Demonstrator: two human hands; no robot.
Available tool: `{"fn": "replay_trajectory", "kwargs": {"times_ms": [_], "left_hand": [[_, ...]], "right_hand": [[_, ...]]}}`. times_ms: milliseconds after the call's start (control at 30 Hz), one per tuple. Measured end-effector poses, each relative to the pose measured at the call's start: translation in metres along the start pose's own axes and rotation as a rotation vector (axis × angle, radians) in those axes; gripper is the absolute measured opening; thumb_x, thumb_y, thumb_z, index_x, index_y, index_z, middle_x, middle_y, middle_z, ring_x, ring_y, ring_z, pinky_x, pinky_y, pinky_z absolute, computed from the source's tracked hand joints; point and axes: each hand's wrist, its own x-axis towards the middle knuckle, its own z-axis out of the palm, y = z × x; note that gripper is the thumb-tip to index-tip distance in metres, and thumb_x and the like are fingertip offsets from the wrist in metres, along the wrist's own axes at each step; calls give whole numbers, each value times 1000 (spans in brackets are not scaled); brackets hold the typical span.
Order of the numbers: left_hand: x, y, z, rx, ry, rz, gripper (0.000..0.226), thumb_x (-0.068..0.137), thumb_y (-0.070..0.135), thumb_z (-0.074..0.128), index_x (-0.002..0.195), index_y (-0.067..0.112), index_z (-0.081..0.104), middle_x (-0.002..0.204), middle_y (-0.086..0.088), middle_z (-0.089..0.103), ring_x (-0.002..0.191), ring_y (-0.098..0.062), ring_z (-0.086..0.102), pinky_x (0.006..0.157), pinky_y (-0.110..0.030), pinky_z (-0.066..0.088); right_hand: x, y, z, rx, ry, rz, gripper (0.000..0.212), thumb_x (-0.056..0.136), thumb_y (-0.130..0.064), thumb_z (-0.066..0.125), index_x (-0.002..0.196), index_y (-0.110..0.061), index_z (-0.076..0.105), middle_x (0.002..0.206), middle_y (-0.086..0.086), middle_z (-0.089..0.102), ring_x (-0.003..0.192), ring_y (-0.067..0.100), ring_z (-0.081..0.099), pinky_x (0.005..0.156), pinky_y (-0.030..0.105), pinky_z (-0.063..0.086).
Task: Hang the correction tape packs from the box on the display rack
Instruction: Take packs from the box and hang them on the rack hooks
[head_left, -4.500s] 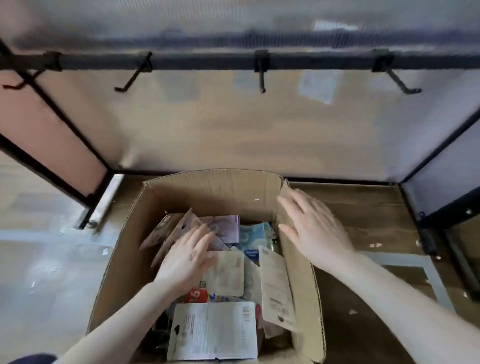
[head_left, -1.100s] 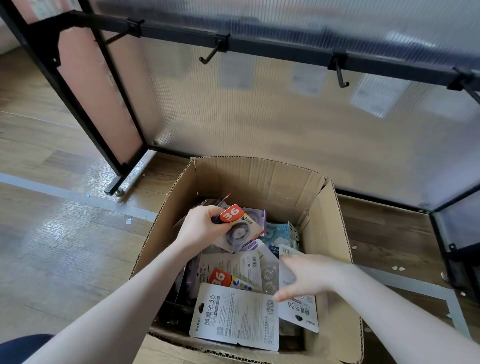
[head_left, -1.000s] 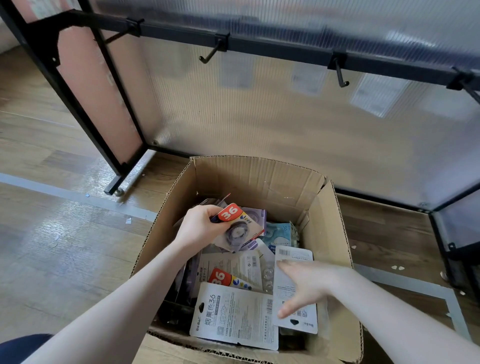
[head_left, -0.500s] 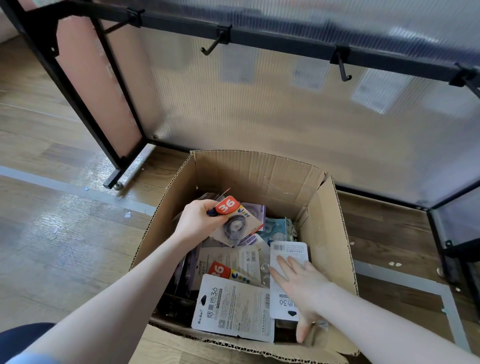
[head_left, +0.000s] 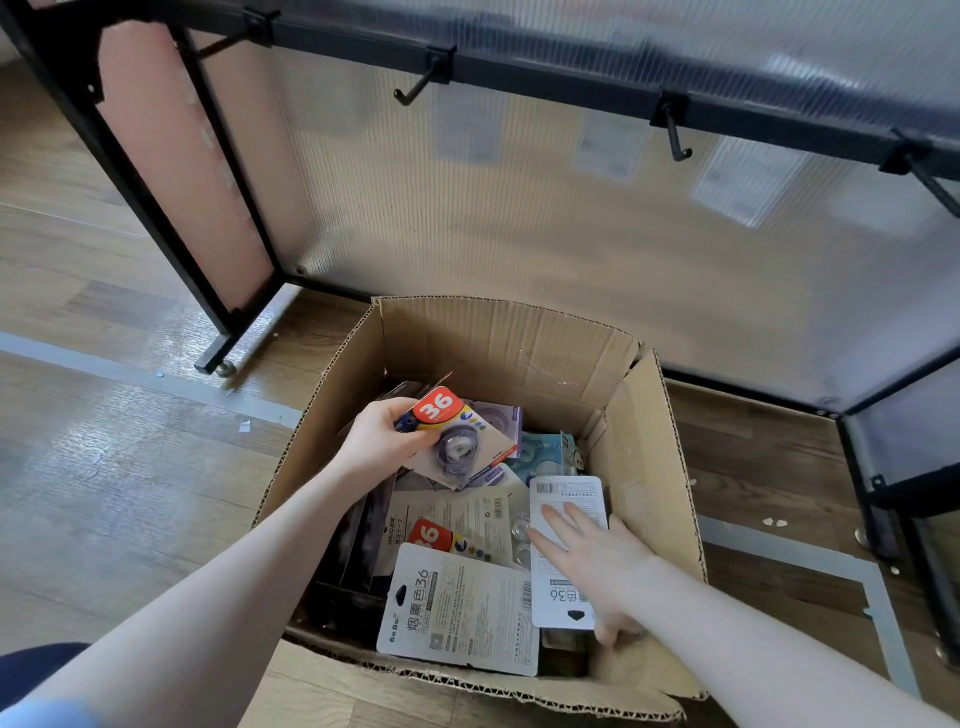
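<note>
An open cardboard box (head_left: 649, 457) on the floor holds several correction tape packs. My left hand (head_left: 379, 441) grips one pack with a red "36" label and a purple tape (head_left: 460, 449), lifted slightly over the pile at the box's back left. My right hand (head_left: 592, 561) lies with straight fingers on a white-backed pack (head_left: 569, 493) at the box's right side, thumb down by its lower edge. Behind the box stands the display rack, whose black bar (head_left: 571, 73) carries bare hooks (head_left: 415, 91) (head_left: 675, 140).
A larger white-backed pack (head_left: 457, 608) lies face down at the box's near edge. The rack's translucent ribbed panel (head_left: 519, 218) rises right behind the box. A black rack leg (head_left: 218, 353) stands to the left. Wooden floor with grey tape lines (head_left: 130, 374) surrounds the box.
My right hand slid further over the white-backed pack and pushed it toward the box's right wall. My left hand keeps its hold on the "36" pack, barely moved.
</note>
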Motion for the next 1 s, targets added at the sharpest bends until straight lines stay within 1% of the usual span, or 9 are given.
{"fn": "replay_trajectory", "kwargs": {"times_ms": [167,233,333,433,533,600,733,867,1000], "left_hand": [[-2,-5,-5,78,-108,-23,31,83,13,72,112,18,61,99,3,67,93,-10,64,70,-18,52],[-3,-6,-5,91,-96,-27,29,81,14,74,107,19,62,95,5,68,90,-12,66,66,-20,54],[-3,-6,-7,95,-64,-26,24,79,14,76,101,16,67,91,4,70,87,-12,67,69,-22,55],[-1,-6,-7,57,-43,-37,22,78,16,78,98,14,69,90,1,72,85,-13,69,71,-26,57],[0,-4,-6,-7,0,-47,18,78,18,78,93,17,68,90,3,72,85,-12,69,70,-24,56],[1,-1,-6,-77,30,-39,14,78,18,78,88,19,69,87,4,73,83,-12,70,67,-21,54],[5,7,-5,-250,72,-56,13,79,14,76,90,17,69,83,1,75,81,-15,72,63,-22,54],[9,17,-2,-339,80,-62,12,80,14,75,91,13,69,83,-1,75,79,-16,72,60,-22,55],[12,26,3,-402,38,-21,10,82,12,72,91,8,72,87,-5,75,81,-19,73,62,-24,56]], "right_hand": [[-7,6,-14,276,-28,-54,98,79,-35,61,151,-28,-4,159,-4,-8,146,27,-8,113,48,24],[-10,10,-18,364,9,-58,83,81,-34,54,151,-30,10,157,-2,11,145,27,6,112,43,27],[-14,14,-27,412,135,-77,55,87,-30,47,141,-26,37,133,2,42,128,22,32,97,33,35],[-13,17,-33,461,314,-60,32,88,-19,41,115,-18,57,107,1,54,110,21,47,79,32,37],[-9,25,-34,626,484,22,31,85,-8,43,103,-21,66,99,-3,63,94,19,57,76,32,45],[-7,31,-36,780,592,85,23,88,-7,52,93,-22,69,86,-8,63,82,14,56,68,27,39],[-10,42,-49,1210,822,172,25,83,-11,66,64,-26,62,68,-7,63,68,8,55,61,26,39],[-8,51,-58,1504,962,248,21,76,-3,71,64,-17,62,66,2,64,63,15,52,51,16,40],[-6,53,-68,1675,983,212,20,79,1,69,70,-16,65,72,3,67,63,15,55,48,20,48]]}}
